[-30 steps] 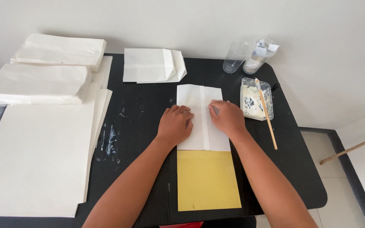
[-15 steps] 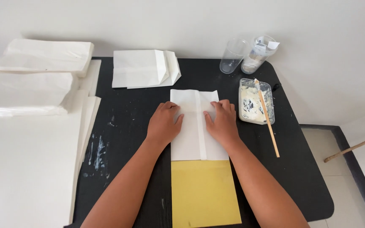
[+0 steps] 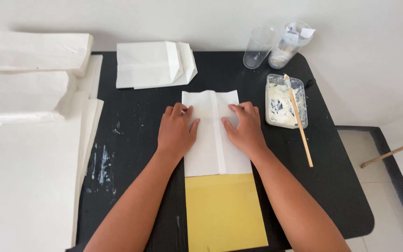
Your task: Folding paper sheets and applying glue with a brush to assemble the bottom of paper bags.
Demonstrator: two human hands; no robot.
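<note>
While both my palms lie flat, the folded sheet (image 3: 213,135) sits under them in the middle of the black table (image 3: 336,186). My left hand (image 3: 177,133) presses the sheet's left flap, fingers stretched out and close together, gripping nothing. My right hand (image 3: 244,129) does the same on the right flap, fingers spread a little and pointing away from me, with nothing held. Between the hands runs the sheet's centre seam, where one flap overlaps the other. The near edge of the sheet touches a yellow card (image 3: 225,212), which reaches toward me, to the table's near edge.

Just right of my right hand stands a clear tray (image 3: 285,100) smeared with white paste, and a wooden stick (image 3: 299,123) rests across it, its handle slanting down onto the table. Beyond the tray, at the far edge, are two clear cups (image 3: 276,44), side by side. Far left of them lies a small pile of folded bags (image 3: 152,64). Along the left side, large white sheets (image 3: 24,186) cover the table's edge, with two more stacks (image 3: 29,70) of white bags on top. White paste smears (image 3: 101,163) mark the bare table beside my left forearm.
</note>
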